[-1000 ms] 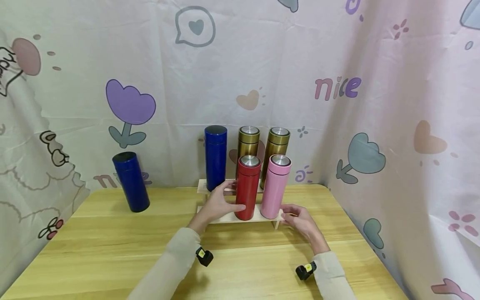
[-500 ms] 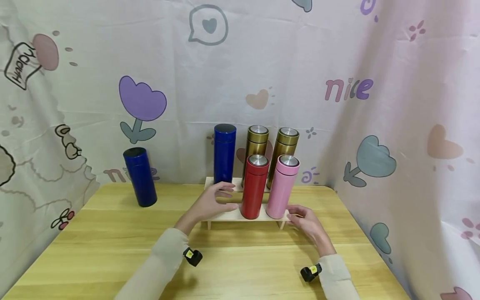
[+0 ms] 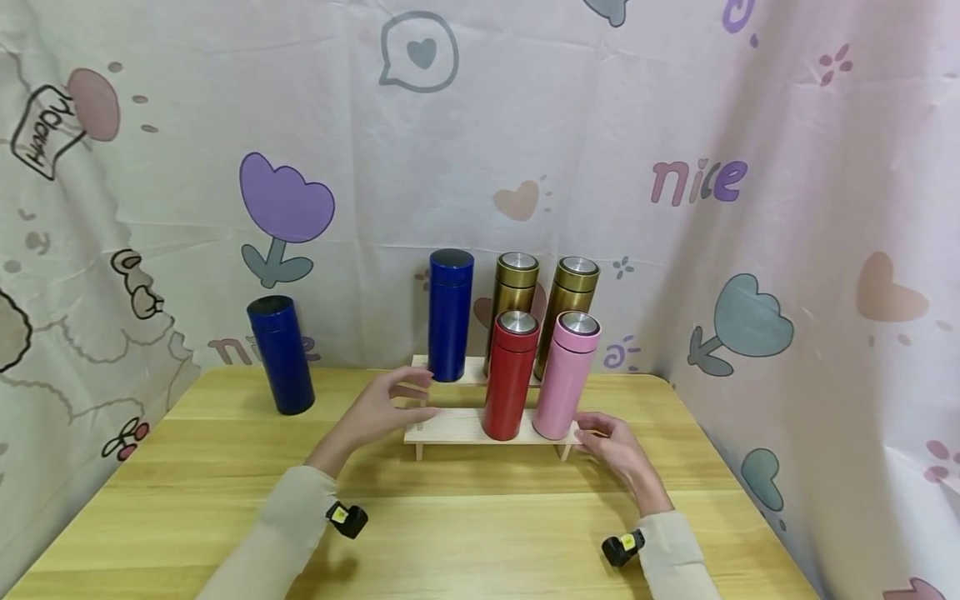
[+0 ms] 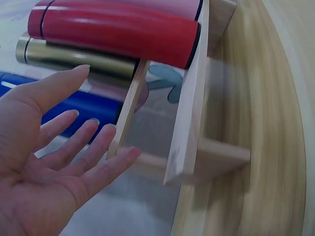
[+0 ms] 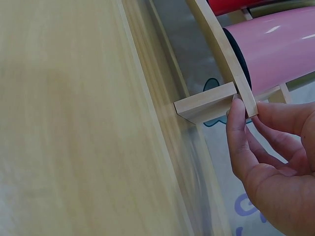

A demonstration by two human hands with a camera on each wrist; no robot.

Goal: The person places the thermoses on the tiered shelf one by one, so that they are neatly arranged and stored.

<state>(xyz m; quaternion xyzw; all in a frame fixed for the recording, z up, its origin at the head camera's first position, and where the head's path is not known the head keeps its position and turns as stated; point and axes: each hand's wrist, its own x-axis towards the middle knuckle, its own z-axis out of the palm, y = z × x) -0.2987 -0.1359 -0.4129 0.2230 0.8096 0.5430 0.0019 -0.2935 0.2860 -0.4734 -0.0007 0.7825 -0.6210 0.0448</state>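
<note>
A two-tier wooden rack (image 3: pixel 450 427) holds upright thermos bottles. On its lower tier stand a red thermos (image 3: pixel 510 379) and, to the right, a pink thermos (image 3: pixel 566 379). A blue thermos (image 3: pixel 450 317) and two gold thermoses (image 3: pixel 513 275) occupy the upper tier behind. My left hand (image 3: pixel 378 408) hovers at the rack's left end with fingers spread and nothing in them; the left wrist view shows its palm (image 4: pixel 44 191) in front of the rack. At the opposite end, my right hand (image 3: pixel 615 446) pinches the lower board's tip between thumb and fingers (image 5: pixel 236 132).
Another blue thermos (image 3: pixel 281 354) stands alone on the wooden table (image 3: pixel 480 542), toward the left back. A printed curtain (image 3: pixel 525 125) hangs behind the table and along both sides.
My left hand has let go of the red thermos and drawn away leftward, leaving it standing on the lower tier. The right hand keeps its place at the rack's end. The head view shifted slightly.
</note>
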